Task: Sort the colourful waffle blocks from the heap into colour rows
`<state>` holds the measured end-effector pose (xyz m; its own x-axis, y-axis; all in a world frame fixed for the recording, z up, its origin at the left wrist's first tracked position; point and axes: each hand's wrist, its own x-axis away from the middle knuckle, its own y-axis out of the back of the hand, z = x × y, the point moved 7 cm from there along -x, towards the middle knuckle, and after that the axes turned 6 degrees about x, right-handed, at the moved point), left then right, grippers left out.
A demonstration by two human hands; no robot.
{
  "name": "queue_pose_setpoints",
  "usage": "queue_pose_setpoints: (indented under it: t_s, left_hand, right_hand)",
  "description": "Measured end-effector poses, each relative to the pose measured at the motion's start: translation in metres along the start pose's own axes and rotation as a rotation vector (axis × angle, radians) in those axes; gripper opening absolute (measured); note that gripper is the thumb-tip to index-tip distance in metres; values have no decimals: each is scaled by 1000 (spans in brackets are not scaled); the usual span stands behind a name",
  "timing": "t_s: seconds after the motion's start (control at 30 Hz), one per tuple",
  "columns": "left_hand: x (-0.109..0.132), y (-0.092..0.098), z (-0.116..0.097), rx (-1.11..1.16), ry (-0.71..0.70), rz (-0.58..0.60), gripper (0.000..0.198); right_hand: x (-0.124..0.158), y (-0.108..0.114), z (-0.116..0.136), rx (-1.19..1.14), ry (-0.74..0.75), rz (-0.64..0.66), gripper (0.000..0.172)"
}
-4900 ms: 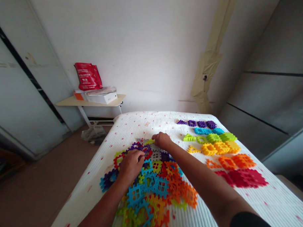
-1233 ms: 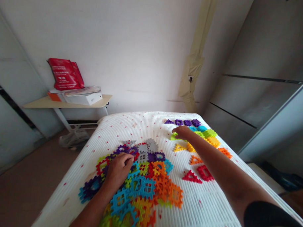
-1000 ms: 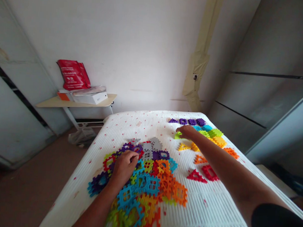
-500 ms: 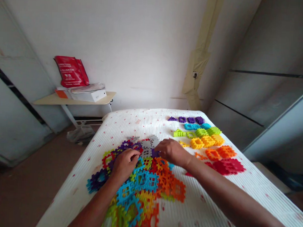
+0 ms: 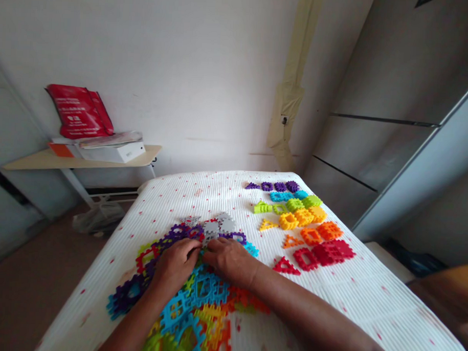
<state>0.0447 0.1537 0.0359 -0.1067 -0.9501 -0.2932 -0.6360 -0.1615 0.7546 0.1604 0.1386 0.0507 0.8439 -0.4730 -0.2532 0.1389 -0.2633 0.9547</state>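
Note:
A mixed heap of flat plastic interlocking tiles with toothed edges lies on the bed, with blue tiles point(image 5: 207, 290) and grey tiles point(image 5: 220, 223) among them. My left hand point(image 5: 176, 263) is over the heap's left side, its fingers curled in a pinch. Close to it on the right, my right hand point(image 5: 231, 261) reaches into the heap with fingers bent down and together. Both sets of fingertips meet near a grey tile at the heap's middle. What the fingers grip, if anything, is hidden.
Right of the heap, tiles sorted by colour lie in rows: purple point(image 5: 280, 187), green point(image 5: 295, 204), yellow point(image 5: 303, 217), orange point(image 5: 311, 235) and dark red point(image 5: 334, 252). Behind left, a small table point(image 5: 38, 160) holds a red bag point(image 5: 79, 114) and a white box point(image 5: 129, 151).
My right hand has come down and left, from over the heap's right side to beside my left hand. The view has turned slightly right.

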Motion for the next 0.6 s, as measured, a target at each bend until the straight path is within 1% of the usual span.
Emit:
queue_pose_setpoints:
  t_s: [0.1,0.2,0.33,0.4,0.47,0.53,0.6]
  left_hand:
    - [0,-2,-3,19,-14,19,24]
    - [0,-4,-5,44,-18,47,25]
    - [0,-7,-5,36,-16,85,23]
    - [0,-7,-5,29,-12,84,22]
    - [1,-6,-6,33,-13,70,22]
    - [2,-4,-7,34,-17,38,21]
    - [2,-2,-7,27,-21,8,19]
  right_hand:
    - [0,-3,0,7,-11,11,17]
    - [-1,-5,-2,-15,-15,7,16]
    - [0,-4,-10,-154,-35,-12,12]
    - [3,0,-17,-298,-53,-26,13]
    - [7,3,-27,-491,-116,-62,14]
    - [11,1,-42,-717,-251,-118,13]
    - [15,-7,-56,-983,-409,-172,10]
